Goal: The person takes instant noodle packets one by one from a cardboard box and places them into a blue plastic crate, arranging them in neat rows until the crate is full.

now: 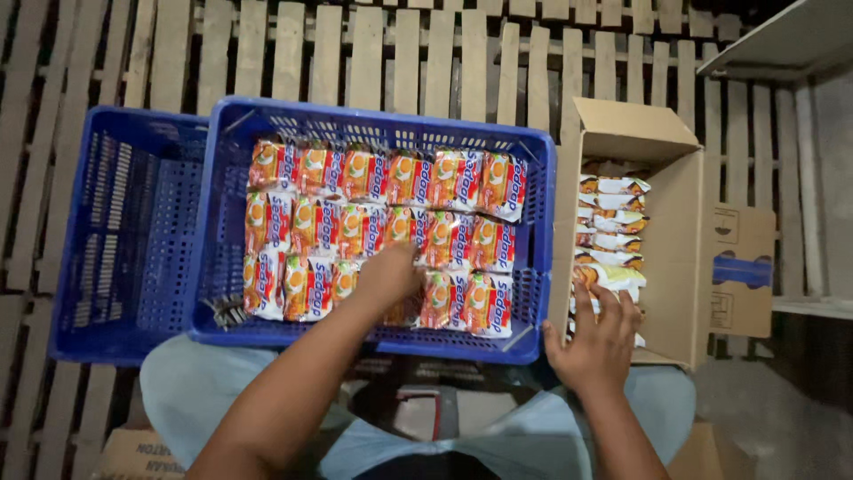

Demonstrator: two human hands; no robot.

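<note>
My left hand (388, 276) lies fingers-down on the orange plastic noodle packets (382, 218) rowed in the blue slatted plastic crate (533, 267). My right hand (597, 342), fingers spread, touches white packets (613, 240) stacked in the open brown cardboard box (680, 258), just right of the crate.

packets (373, 227): orange-red noodle packs, lying flat in three rows inside the blue crate (533, 178), overlapping slightly
front row: left hand (386, 276) rested on it
box (680, 258): open cardboard, holding pale packs (613, 240) stacked on edge, right hand (597, 342) at the nearest
</note>
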